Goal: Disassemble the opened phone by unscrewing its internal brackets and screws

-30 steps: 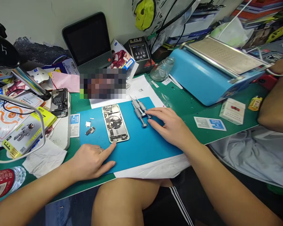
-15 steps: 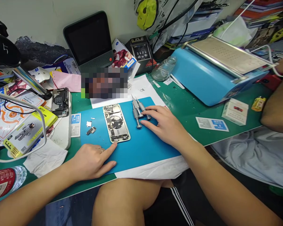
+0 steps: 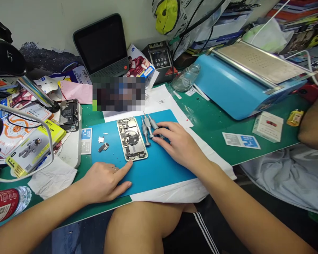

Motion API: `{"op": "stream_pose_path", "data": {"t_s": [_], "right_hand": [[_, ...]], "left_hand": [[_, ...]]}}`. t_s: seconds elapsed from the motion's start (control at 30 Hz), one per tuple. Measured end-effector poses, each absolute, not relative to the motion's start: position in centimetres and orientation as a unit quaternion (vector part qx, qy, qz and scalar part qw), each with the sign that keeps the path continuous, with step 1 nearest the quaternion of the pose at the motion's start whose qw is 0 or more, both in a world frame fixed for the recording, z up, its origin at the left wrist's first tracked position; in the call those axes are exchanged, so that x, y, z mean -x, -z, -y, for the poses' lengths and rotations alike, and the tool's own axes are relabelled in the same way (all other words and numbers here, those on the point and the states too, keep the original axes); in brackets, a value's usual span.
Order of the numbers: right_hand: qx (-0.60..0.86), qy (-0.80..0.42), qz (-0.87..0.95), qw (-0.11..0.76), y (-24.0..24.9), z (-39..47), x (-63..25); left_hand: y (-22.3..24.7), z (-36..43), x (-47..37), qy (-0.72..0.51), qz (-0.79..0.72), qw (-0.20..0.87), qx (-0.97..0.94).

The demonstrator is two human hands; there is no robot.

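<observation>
An opened phone [image 3: 137, 151] with its inner parts bare lies on a blue mat [image 3: 153, 173]. My left hand [image 3: 104, 179] rests on the mat, index finger stretched to the phone's lower edge and thumb apart. Just right of the phone, several grey screwdrivers [image 3: 145, 131] lie side by side, tips pointing away from me. My right hand [image 3: 178, 144] has its thumb and fingers around the handle ends of the right-hand ones, partly hiding them. Left of the phone are a small dark phone part [image 3: 103, 147], a silvery metal piece [image 3: 101, 139] and tiny bits.
At left stand a yellow battery box [image 3: 34, 148], another phone body [image 3: 69, 114] and a lamp post [image 3: 38, 92]. A blue machine [image 3: 228, 91] with a metal plate, a glass jar [image 3: 184, 79] and a small white box [image 3: 268, 126] are at right. Another person's arm [image 3: 314, 116] shows at the right edge.
My right hand has moved left, and the screwdrivers have slid with it, closer to the phone. My left hand keeps its place at the phone's lower edge.
</observation>
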State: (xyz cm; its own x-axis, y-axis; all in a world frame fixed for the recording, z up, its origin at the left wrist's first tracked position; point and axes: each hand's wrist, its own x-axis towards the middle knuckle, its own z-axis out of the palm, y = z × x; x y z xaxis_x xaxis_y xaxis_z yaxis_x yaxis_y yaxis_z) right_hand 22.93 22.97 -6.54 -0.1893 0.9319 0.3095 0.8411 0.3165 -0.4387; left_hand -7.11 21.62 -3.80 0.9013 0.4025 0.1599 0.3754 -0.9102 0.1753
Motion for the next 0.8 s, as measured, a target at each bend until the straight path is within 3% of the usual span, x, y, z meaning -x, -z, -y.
{"op": "stream_pose_path", "data": {"t_s": [0.8], "right_hand": [[0.574, -0.066, 0.747, 0.329, 7.6, -22.3, -21.9]], "left_hand": [[3.6, -21.7, 7.2, -0.090, -0.207, 0.059, -0.972]]}}
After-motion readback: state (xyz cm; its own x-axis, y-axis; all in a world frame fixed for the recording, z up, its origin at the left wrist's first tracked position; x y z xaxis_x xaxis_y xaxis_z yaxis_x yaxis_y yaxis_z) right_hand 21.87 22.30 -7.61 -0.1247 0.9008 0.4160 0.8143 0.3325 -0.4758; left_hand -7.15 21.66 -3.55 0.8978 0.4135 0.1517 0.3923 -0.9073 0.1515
